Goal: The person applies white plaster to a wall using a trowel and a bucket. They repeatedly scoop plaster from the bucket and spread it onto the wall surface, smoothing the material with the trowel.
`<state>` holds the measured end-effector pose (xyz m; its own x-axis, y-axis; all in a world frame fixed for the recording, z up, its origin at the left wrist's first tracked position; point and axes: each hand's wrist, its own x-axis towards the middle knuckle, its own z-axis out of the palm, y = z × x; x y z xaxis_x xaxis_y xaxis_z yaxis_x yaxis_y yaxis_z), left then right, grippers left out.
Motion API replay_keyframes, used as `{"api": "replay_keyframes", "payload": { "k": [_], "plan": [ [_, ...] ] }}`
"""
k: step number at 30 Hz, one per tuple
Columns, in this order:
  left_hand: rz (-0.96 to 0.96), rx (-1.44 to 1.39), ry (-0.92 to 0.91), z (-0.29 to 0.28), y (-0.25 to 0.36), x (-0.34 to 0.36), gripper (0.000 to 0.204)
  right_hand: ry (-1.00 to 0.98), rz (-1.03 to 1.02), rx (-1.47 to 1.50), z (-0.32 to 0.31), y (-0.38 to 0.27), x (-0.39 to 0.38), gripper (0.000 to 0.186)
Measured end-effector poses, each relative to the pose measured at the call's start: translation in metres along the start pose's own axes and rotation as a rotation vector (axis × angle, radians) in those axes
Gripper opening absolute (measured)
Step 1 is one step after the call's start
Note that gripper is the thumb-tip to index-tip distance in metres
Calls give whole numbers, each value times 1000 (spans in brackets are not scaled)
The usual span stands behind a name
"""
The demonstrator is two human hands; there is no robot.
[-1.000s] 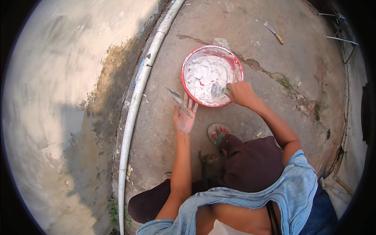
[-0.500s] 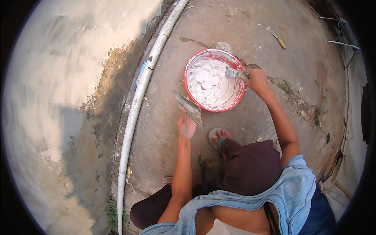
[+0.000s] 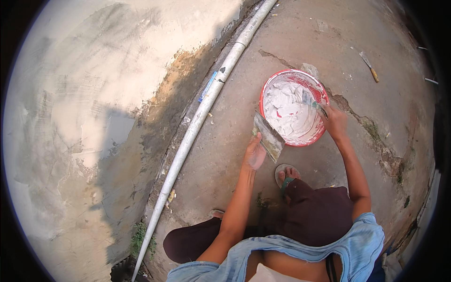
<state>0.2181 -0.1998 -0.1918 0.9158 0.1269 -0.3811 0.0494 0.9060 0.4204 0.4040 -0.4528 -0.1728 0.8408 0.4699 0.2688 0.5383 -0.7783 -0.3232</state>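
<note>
Concrete ground (image 3: pixel 221 145), red basin (image 3: pixel 316 84) between the two hands (image 3: pixel 334 123)

Left hand (image 3: pixel 253 154) and right hand (image 3: pixel 335 123): two hands counted
Red basin (image 3: pixel 261 101): one counted
Wide flat blade (image 3: pixel 269 136): one counted
Small scraper (image 3: pixel 307 97): one counted
Wooden-handled knife (image 3: pixel 370 67): one counted — three bladed tools logged in all
Pale pipe (image 3: pixel 204 113): one counted
Blue object (image 3: pixel 207 87): one logged — kind not discernible
Feet (image 3: pixel 287 175): two counted, one mostly hidden
Dark trouser legs (image 3: pixel 319 216): two counted
</note>
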Motion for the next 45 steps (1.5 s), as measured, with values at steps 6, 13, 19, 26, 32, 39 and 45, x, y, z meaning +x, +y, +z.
{"api": "replay_keyframes", "payload": {
  "k": [6, 13, 19, 26, 32, 39, 45],
  "plan": [
    [13, 33, 24, 0, -3, -3, 51, 58, -5, 8, -6, -2, 3, 25],
    [-15, 9, -62, 0, -9, -5, 76, 28, 253, 186, 2, -4, 3, 26],
    [-29, 25, -7, -4, -9, -11, 77, 109, 75, 89, 16, -8, 1, 26],
    [-58, 2, -45, -4, -15, -14, 77, 115, 74, 119, 29, -25, 13, 26],
    [-74, 22, -26, -10, -15, -20, 72, -95, 527, 518, 22, -30, 15, 26],
    [-7, 247, 192, -13, 28, -12, 48, -297, 545, 1106, 2, -5, -6, 30],
    [134, 466, 307, -1, 66, 4, 38, -358, 562, 1306, -47, -34, -14, 27]
  ]
}}
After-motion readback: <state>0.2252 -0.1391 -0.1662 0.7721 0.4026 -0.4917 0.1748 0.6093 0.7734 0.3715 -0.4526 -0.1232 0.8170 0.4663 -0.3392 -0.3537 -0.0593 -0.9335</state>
